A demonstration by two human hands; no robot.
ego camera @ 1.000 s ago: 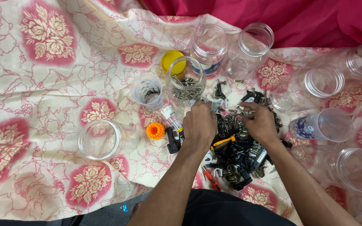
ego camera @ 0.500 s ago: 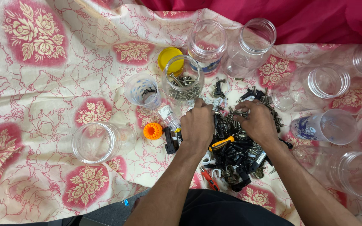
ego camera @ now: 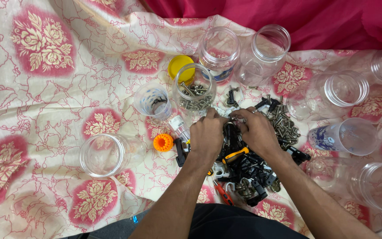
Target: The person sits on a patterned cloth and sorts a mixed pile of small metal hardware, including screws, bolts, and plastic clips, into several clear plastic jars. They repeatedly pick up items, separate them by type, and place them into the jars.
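My left hand [ego camera: 207, 135] and my right hand [ego camera: 255, 129] rest close together on top of a pile of small hardware [ego camera: 253, 155]: black plastic parts, screws, metal rings and a yellow-handled tool [ego camera: 236, 153]. Fingertips of both hands meet over small metal pieces at the pile's far edge; what each finger pinches is hidden. Just beyond my left hand stands a clear jar with screws [ego camera: 194, 92] inside it.
Several clear plastic jars, none with anything visible inside, ring the pile: one lying at left [ego camera: 105, 155], two at the back [ego camera: 266, 48], others at right [ego camera: 339, 90]. A yellow lid [ego camera: 180, 65], an orange cap [ego camera: 163, 142], a small cup [ego camera: 153, 102] and red-handled pliers [ego camera: 223, 192] lie on the floral cloth [ego camera: 45, 110].
My right hand has slid left across the pile toward my left hand, uncovering loose screws on the right. My left hand has stayed nearly in place.
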